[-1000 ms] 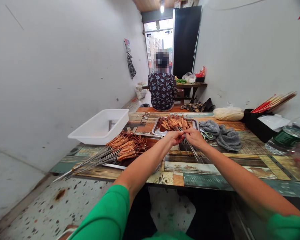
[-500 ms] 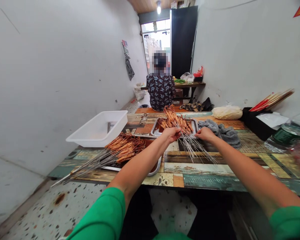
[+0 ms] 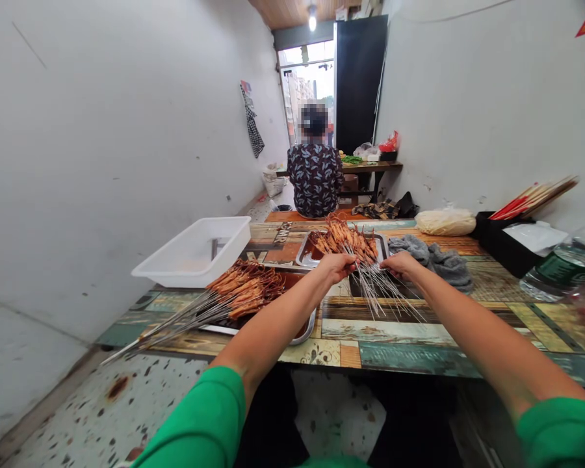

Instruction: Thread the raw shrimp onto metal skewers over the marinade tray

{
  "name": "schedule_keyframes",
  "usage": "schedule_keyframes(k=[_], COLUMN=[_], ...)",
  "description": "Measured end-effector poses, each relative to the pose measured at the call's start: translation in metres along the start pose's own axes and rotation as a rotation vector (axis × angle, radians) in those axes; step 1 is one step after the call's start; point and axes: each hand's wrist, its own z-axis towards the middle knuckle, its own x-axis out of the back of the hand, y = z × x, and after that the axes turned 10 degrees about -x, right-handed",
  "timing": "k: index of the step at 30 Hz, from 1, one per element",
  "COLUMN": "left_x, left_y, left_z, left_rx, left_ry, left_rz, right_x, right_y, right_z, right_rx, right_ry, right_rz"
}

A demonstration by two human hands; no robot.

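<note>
My left hand [image 3: 340, 265] is closed in a pinch on the thin metal sticks of some meat skewers [image 3: 342, 233]. The reddish-brown meat of these skewers points away from me, over a small metal tray [image 3: 383, 247] that holds more of them. My right hand [image 3: 400, 262] is pinched at the right side of the same bundle, by the stick ends, and seems to grip a skewer there. Nearer me on the left, a larger metal tray [image 3: 303, 335] carries a second pile of meat skewers [image 3: 246, 289], their handles fanned out past the table edge.
A white plastic tub [image 3: 175, 263] stands at the left. Right of the small tray lie a grey cloth [image 3: 431, 260], a bag of pale food [image 3: 445, 221], a black box with wooden sticks [image 3: 504, 244] and a large bottle [image 3: 560, 270]. A person [image 3: 314, 179] sits ahead, back turned.
The skewers in my left hand have come down slightly toward the small tray. My right hand stays by the stick ends. The view has shifted a little.
</note>
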Motion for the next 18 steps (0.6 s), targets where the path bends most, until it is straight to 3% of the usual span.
schedule_keyframes(k=[9, 18], left_x=[0.003, 0.000], left_y=[-0.003, -0.006], left_z=[-0.002, -0.002], left_rx=[0.007, 0.028], left_ry=[0.003, -0.013], left_rz=[0.004, 0.013], right_x=[0.002, 0.021], right_y=[-0.004, -0.003], right_z=[-0.015, -0.009], right_rx=[0.159, 0.093], right_ry=[0.181, 0.109], right_rz=[-0.375, -0.303])
